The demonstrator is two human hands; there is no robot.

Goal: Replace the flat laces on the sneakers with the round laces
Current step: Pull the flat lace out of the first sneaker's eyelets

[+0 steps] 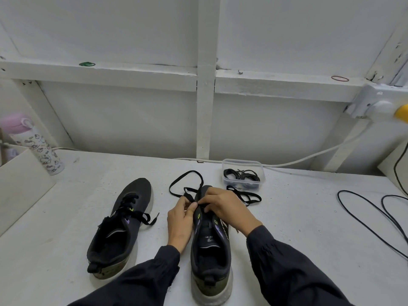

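Two black sneakers stand on the white table. The left sneaker [120, 226] still carries a flat black lace tied across its tongue. Over the right sneaker [210, 255] both hands meet at the eyelets. My left hand [180, 221] pinches the flat black lace [185, 184], which loops out past the toe. My right hand [225, 208] lies curled over the front of the shoe, fingertips at the same lace; its grip is partly hidden. A clear plastic box [242, 173] behind holds coiled black round laces. Another black lace [246, 195] lies in front of the box.
A pink-lidded patterned bottle [37, 146] stands at the far left beside a pale board [19, 184]. A white cable [309, 159] runs along the back wall to a socket. Black cables [375, 221] loop on the table at the right.
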